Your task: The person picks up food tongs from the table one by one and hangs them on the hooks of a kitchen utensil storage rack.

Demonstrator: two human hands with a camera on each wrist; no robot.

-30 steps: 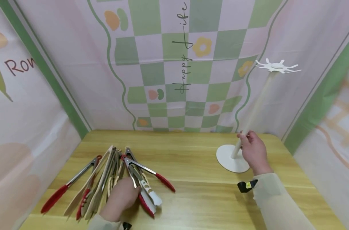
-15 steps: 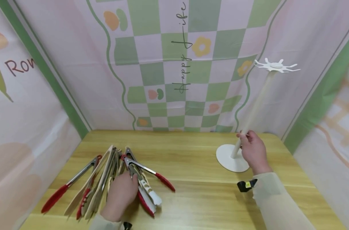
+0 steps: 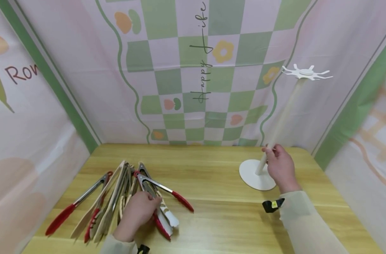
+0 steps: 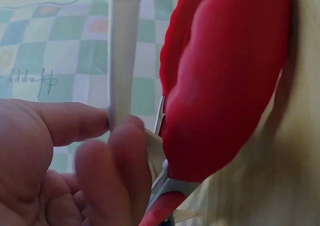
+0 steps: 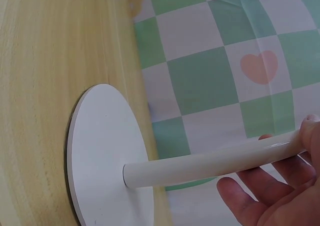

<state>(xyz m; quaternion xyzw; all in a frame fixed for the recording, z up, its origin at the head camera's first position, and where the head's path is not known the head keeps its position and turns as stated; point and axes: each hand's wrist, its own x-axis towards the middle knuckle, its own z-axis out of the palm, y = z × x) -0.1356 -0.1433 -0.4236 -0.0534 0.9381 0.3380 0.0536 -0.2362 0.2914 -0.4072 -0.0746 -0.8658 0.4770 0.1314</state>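
Note:
My left hand [image 3: 138, 211] is at the right side of a bunch of kitchen tongs. Its thumb and a finger pinch white-tipped tongs [image 3: 170, 216]; in the left wrist view the pale strip [image 4: 122, 56] stands between the fingertips. Close beside it are the red silicone heads [image 4: 225, 91] of another pair of tongs. The right hand [image 3: 280, 168] grips the lower pole of a white stand [image 3: 285, 116], fingers around it. The stand's round base [image 5: 102, 146] rests on the table, and its top carries a ring of hooks [image 3: 306, 73].
Other tongs lie fanned on the left, among them red-tipped tongs [image 3: 60, 219] and wooden tongs [image 3: 88, 217]. The wooden table [image 3: 208, 176] meets a checked cloth wall [image 3: 196, 81] at the back. Cloth walls also rise at both sides.
My left hand first lifts slightly over the tongs, then its fingertips shift right onto the white-tipped pair. The right hand and the stand stay put.

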